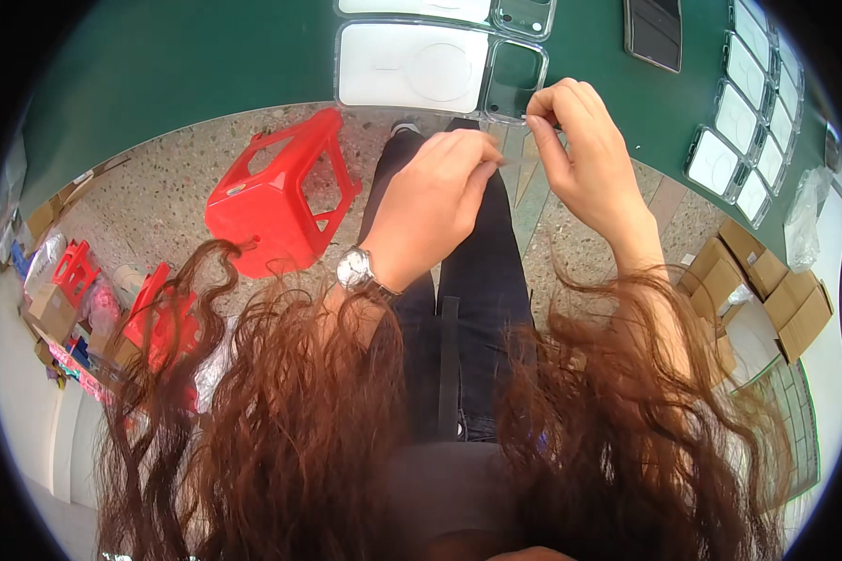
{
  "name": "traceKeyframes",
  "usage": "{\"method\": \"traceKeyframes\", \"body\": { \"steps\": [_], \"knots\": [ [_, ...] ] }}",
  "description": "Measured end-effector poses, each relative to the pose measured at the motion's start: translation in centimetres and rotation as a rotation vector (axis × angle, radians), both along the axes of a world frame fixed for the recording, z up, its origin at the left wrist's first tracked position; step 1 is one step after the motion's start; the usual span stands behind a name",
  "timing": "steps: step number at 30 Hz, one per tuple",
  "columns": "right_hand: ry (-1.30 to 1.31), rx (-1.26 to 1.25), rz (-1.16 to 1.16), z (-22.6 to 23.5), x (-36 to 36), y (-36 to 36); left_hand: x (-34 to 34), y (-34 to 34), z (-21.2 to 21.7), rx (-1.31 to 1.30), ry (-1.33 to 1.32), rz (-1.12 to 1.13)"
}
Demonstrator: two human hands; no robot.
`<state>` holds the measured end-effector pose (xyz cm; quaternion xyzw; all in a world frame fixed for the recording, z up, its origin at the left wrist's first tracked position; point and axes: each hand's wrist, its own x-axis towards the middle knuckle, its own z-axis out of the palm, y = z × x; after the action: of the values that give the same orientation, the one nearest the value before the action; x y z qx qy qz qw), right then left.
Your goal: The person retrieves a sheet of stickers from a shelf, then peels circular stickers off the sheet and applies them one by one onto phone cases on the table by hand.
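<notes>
Item: clear film (519, 161), thin, nearly transparent, stretched between both hands above the lap; edges hard to make out.
Left hand (435, 201): fingers pinched shut on the film's left end; wristwatch (355, 268) on the wrist.
Right hand (585, 159): thumb and forefinger pinched on the film's right end, just below the table (206, 56) edge.
Risk: the film looks flimsy; uneven pull from either pinch could likely crease it or let it fold and cling to itself. Long hair (309, 411) hangs near the hands and could stick to it.
Position: film lies between the hands, touching both, just beside the nearest clear phone case (440, 70) on the table, not touching it as far as can be told.
Nearby: row of cases (744, 122) at right; red stool (281, 196) on the floor; cardboard boxes (776, 290).
</notes>
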<state>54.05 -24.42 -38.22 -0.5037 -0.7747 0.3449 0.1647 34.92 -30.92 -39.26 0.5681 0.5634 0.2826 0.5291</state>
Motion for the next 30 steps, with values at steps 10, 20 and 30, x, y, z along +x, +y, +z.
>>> {"method": "traceKeyframes", "body": {
  "steps": [10, 20, 30],
  "knots": [
    [-0.180, 0.109, 0.125, 0.0, -0.6, 0.4, 0.5, 0.5, -0.7, 0.215, 0.080, -0.038],
    [-0.220, 0.040, 0.042, 0.3, -1.0, 0.3, 0.7, 0.3, -0.8, 0.210, 0.087, -0.039],
    [-0.321, 0.371, 0.188, 0.3, 0.7, -1.7, 1.2, 0.5, -0.4, 0.163, 0.051, -0.017]
  ]
}}
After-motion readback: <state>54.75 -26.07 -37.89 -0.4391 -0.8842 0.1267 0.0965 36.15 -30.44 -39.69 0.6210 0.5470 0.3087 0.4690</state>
